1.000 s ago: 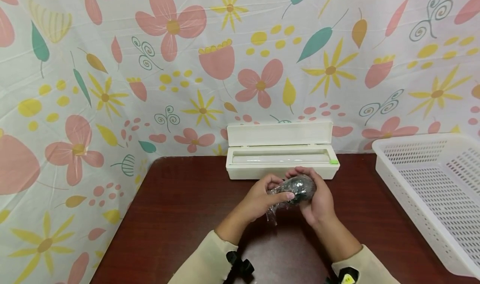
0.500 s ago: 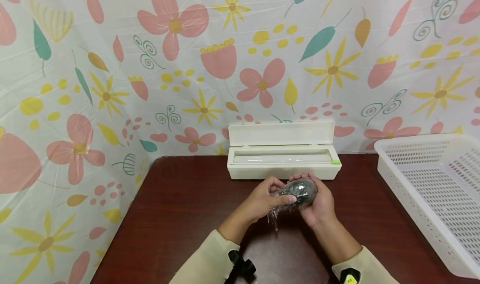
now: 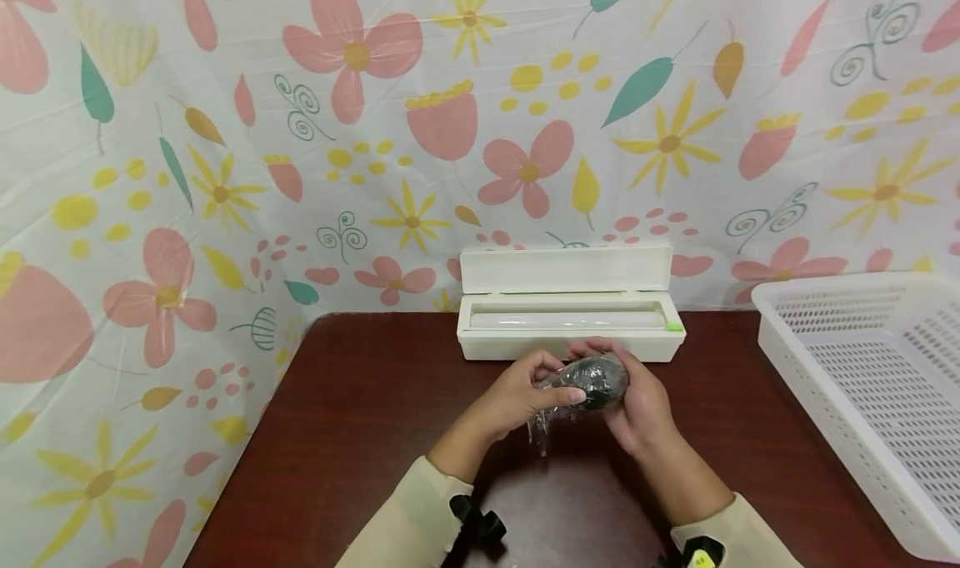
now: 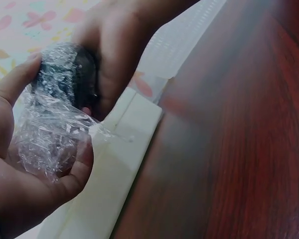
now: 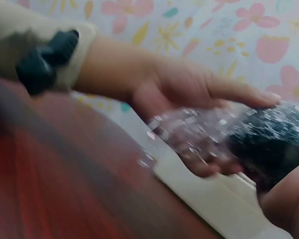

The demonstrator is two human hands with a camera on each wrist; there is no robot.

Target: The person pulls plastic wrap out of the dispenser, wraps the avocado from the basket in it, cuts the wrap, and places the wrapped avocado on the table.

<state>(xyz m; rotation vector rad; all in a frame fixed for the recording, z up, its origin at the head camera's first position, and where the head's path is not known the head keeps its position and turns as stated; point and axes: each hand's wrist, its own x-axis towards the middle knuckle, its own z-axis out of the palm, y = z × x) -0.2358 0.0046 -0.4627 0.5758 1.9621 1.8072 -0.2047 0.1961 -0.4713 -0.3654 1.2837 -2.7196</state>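
A dark oval thing (image 3: pixel 598 378), rounded like an avocado and wrapped in clear cling film, is held between both hands above the table. My left hand (image 3: pixel 517 400) grips its left end, thumb laid along the top and fingers curled under the gathered film. Around the right end curls my right hand (image 3: pixel 643 401), its palm against the side. Loose cling film (image 4: pixel 55 132) bunches over the left fingers in the left wrist view, and a crumpled tail hangs below. In the right wrist view, the left thumb presses on the dark oval thing (image 5: pixel 276 139).
Behind the hands stands a long white cling film box (image 3: pixel 570 347), lid raised, with a roll (image 3: pixel 555 319) inside. A white perforated basket (image 3: pixel 795 360) is at the right of the dark red wooden table (image 3: pixel 360 435). A floral curtain (image 3: pixel 420 135) hangs behind.
The dark oval thing has turned slightly and shifted a little left between the hands since half a second ago. Both hands keep their hold, and the right fingers have spread a bit.
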